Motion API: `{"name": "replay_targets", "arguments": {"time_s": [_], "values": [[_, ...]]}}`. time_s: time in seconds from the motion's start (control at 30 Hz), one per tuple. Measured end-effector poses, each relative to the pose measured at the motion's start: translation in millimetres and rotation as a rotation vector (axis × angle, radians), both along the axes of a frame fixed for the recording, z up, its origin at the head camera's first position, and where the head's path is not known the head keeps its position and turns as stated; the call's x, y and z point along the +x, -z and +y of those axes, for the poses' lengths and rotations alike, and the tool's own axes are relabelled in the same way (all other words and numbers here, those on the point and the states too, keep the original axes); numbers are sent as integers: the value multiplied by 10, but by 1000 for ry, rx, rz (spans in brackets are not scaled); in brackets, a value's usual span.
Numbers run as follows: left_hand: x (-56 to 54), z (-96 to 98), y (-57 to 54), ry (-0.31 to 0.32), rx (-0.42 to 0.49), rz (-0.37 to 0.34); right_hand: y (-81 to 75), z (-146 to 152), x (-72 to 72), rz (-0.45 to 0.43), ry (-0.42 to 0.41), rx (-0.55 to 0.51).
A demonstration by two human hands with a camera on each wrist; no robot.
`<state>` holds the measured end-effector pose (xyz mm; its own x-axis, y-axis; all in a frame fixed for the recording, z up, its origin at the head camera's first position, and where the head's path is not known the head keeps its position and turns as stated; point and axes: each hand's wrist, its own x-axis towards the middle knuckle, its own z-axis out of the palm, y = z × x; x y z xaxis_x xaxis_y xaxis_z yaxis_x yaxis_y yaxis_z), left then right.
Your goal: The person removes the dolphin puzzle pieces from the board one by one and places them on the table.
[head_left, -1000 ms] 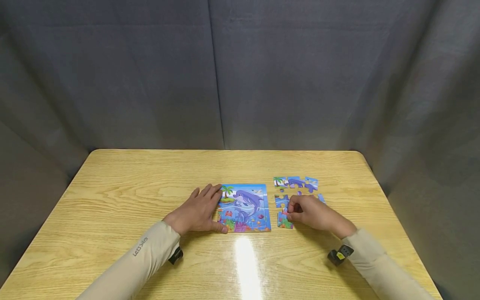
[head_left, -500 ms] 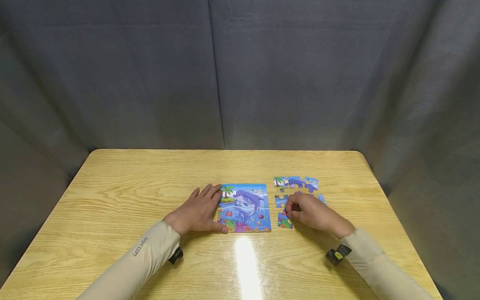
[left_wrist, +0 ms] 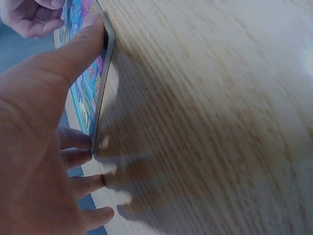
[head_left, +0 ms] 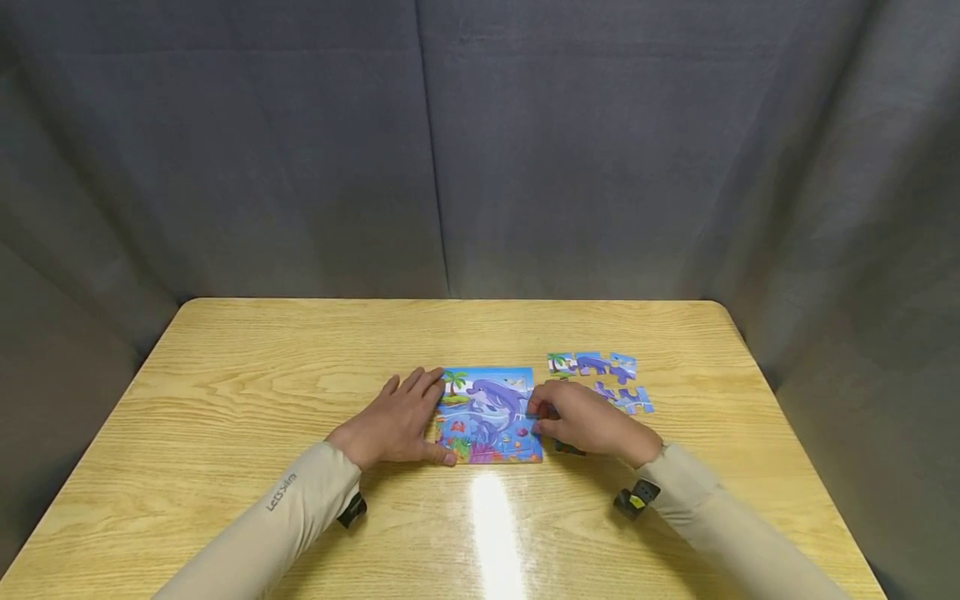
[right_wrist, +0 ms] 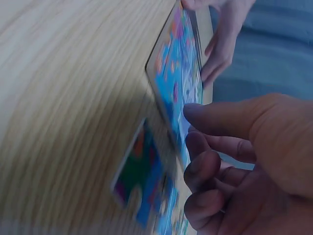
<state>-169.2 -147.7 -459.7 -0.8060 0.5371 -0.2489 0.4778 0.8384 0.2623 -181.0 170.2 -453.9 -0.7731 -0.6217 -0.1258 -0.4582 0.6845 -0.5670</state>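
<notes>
A dolphin picture puzzle board (head_left: 491, 417) lies mid-table. My left hand (head_left: 397, 421) rests along its left side, thumb on the front corner. In the left wrist view, the left thumb (left_wrist: 80, 49) lies over the board's edge and the other fingers are spread at its corner and on the table. My right hand (head_left: 588, 421) is over the board's right edge, fingers loosely bent. The right wrist view shows a small gap between thumb and index finger, with no piece visible there. Below that hand lies a coral puzzle piece (right_wrist: 139, 169), partly hidden in the head view.
Loose puzzle pieces lie right of the board, among them a palm tree piece (head_left: 558, 363), a dolphin head piece (head_left: 591, 364) and a seagull piece (head_left: 623, 367). The wooden table (head_left: 300, 350) ends at a grey curtain (head_left: 300, 167).
My right hand has moved left from the loose pieces to the board's right edge, leaving the coral piece on the table. The left hand and the board have stayed in place.
</notes>
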Motion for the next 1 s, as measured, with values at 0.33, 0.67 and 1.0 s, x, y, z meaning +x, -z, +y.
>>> {"name": "replay_targets", "arguments": {"time_s": [0.33, 0.67, 1.0], "values": [[-14, 5, -14, 10, 2, 17, -8, -399, 44, -29, -88, 44], [-7, 3, -21, 12, 11, 15, -25, -551, 38, -85, -56, 104], [2, -4, -1, 5, 5, 13, 18, -548, -1, -272, 1, -5]]}}
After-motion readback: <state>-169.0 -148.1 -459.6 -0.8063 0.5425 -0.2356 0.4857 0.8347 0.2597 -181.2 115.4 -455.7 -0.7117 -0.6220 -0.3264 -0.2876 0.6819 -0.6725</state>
